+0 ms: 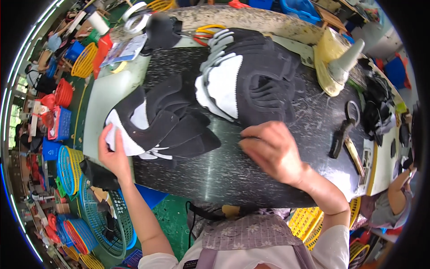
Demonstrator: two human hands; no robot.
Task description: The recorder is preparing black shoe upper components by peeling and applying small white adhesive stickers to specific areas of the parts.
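The scratched black worktop (251, 179) with a pale rim fills the middle of the view and carries everything the person handles. Largest on it is the far stack of black-and-white cut fabric pieces (244, 85), fanned out towards the back of the worktop, with a white panel showing on its near face. Nearer and to the left lies the smaller pile of black-and-white cut fabric pieces (161, 121), spread flat with its pointed black tips reaching towards the middle of the worktop. The right hand (271, 150) lies palm down at the near edge of the far stack, fingers curled and pressing on the black fabric there; the grip is bent over the edge, but whether it pinches a piece cannot be told. The left hand (112, 154) sits at the left end of the smaller pile, its grip closed on the white corner of the lowest pieces at the worktop's left edge. To the right, well apart from both hands, a cream cone-shaped thread spool on a yellow disc (338, 67) stands near the far corner, and a dark metal hand tool with a ring handle (342, 130) lies flat near the right edge. At the far left corner rest two rolls of white tape (134, 20). Blue and yellow mesh baskets (71, 168) stand on the floor to the left.
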